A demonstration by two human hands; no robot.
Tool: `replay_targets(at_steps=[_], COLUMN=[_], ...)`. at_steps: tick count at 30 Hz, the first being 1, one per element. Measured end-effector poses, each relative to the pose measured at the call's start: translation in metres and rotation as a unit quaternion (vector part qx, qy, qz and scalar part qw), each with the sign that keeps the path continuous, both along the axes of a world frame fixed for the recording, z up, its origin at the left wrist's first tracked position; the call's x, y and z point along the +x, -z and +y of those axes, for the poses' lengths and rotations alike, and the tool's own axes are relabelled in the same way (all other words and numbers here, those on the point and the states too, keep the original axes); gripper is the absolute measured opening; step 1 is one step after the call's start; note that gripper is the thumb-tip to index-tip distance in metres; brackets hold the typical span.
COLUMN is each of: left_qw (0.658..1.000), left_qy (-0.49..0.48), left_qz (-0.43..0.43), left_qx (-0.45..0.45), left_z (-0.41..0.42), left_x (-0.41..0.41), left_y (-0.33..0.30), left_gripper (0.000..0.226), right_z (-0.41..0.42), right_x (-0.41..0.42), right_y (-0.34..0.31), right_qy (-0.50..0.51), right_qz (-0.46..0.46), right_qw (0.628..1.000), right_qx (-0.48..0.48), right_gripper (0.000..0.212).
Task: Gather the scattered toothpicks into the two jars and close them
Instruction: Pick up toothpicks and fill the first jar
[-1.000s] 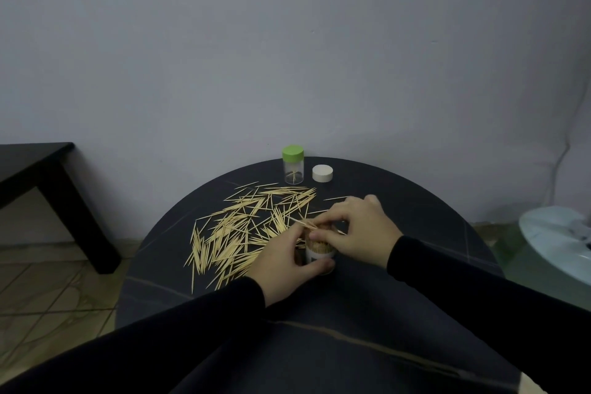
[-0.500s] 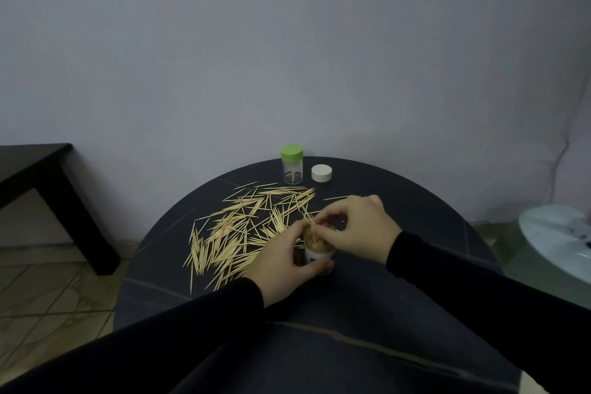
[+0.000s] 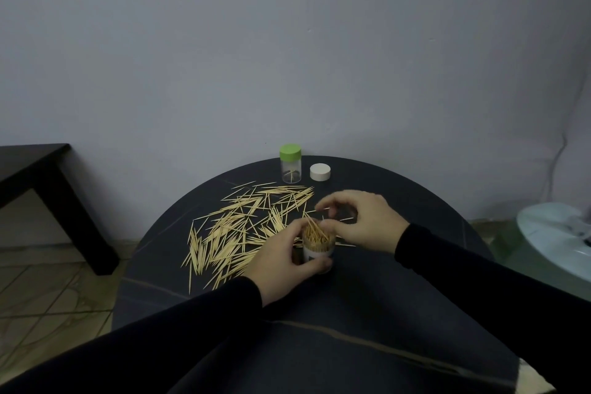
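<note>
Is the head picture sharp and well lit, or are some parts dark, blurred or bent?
Head view: dim, even light without glare; the black sleeves merge with the round dark table; the scattered pale wooden toothpicks and the green-lidded clear jar stay readable; the right hand looks slightly soft; the wide lens bends the edges.

A black side table (image 3: 48,176) is seen at left on a tiled floor (image 3: 38,291) — a pale round object (image 3: 553,233) at right.

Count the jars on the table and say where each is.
2. One jar, open and full, gripped by the left hand; the green-lidded jar at the far edge.
</note>
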State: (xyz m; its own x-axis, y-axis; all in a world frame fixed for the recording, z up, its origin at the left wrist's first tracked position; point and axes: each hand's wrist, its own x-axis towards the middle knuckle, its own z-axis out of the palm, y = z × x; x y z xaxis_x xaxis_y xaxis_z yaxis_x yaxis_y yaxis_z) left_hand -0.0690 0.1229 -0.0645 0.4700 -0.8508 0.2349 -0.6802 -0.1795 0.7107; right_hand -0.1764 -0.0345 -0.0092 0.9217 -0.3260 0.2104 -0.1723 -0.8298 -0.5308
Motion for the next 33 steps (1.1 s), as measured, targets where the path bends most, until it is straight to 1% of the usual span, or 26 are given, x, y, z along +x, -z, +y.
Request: replay_targets(at_steps=[2, 3, 5, 6, 8, 10, 12, 14, 16, 20, 23, 24, 28, 31, 33], left_qw=[1.0, 1.0, 1.0, 1.0, 1.0, 1.0, 1.0, 1.0, 1.0, 1.0, 1.0, 1.0, 1.0, 1.0, 1.0], left_qy=[-0.002, -0.003, -0.002, 0.002, 0.007, 0.007, 0.005, 0.003, 0.005, 0.003, -0.001, -0.002, 0.003, 0.007, 0.006], left_qz=[-0.003, -0.006, -0.012, -0.012, -0.009, -0.004, 0.0, 0.003, 0.002, -0.002, -0.003, -0.002, 0.007, 0.01, 0.013], left_qx=[-0.002, -0.004, -0.008, -0.009, -0.006, -0.007, -0.008, -0.006, -0.002, 0.0, -0.003, -0.003, -0.001, 0.001, 0.002], left_z=[0.0, 0.0, 0.0, 0.0, 0.0, 0.0, 0.0, 0.0, 0.0, 0.0, 0.0, -0.001, 0.0, 0.0, 0.0], left_x=[0.0, 0.0, -0.001, -0.001, -0.001, -0.001, -0.001, 0.0, 0.001, 0.001, 0.0, 0.0, 0.001, 0.001, 0.0], left_y=[0.001, 0.001, 0.0, -0.001, -0.001, -0.001, -0.001, 0.0, 0.0, 0.001, 0.001, 0.001, 0.001, 0.001, 0.001], left_gripper=[0.064, 0.065, 0.068, 0.068, 0.064, 0.061, 0.063, 0.067, 0.066, 0.066, 0.067, 0.067, 0.065, 0.064, 0.065], right_z=[0.002, 0.003, 0.002, 0.002, 0.004, 0.004, 0.003, 0.001, -0.003, -0.012, -0.015, -0.016, -0.023, -0.022, -0.019], right_x=[-0.003, -0.004, -0.005, -0.005, -0.004, -0.002, 0.0, 0.0, -0.001, -0.005, -0.007, -0.007, -0.012, -0.012, -0.011], right_y=[-0.001, -0.001, 0.005, 0.008, 0.013, 0.016, 0.016, 0.015, 0.014, 0.019, 0.023, 0.022, 0.021, 0.023, 0.024], right_qy=[-0.042, -0.078, -0.135, -0.142, -0.135, -0.124, -0.11, -0.092, -0.089, -0.118, -0.115, -0.11, -0.125, -0.152, -0.151], right_qz=[-0.062, -0.078, -0.074, -0.069, -0.077, -0.104, -0.132, -0.152, -0.163, -0.154, -0.174, -0.181, -0.168, -0.163, -0.165], right_qw=[0.992, 0.981, 0.961, 0.957, 0.958, 0.956, 0.956, 0.963, 0.969, 0.976, 0.97, 0.967, 0.955, 0.951, 0.95], right_qx=[-0.102, -0.156, -0.231, -0.242, -0.24, -0.245, -0.238, -0.205, -0.163, -0.095, -0.127, -0.144, -0.212, -0.214, -0.216], right_gripper=[0.044, 0.052, 0.056, 0.055, 0.052, 0.045, 0.039, 0.035, 0.032, 0.026, 0.044, 0.045, 0.038, 0.035, 0.035])
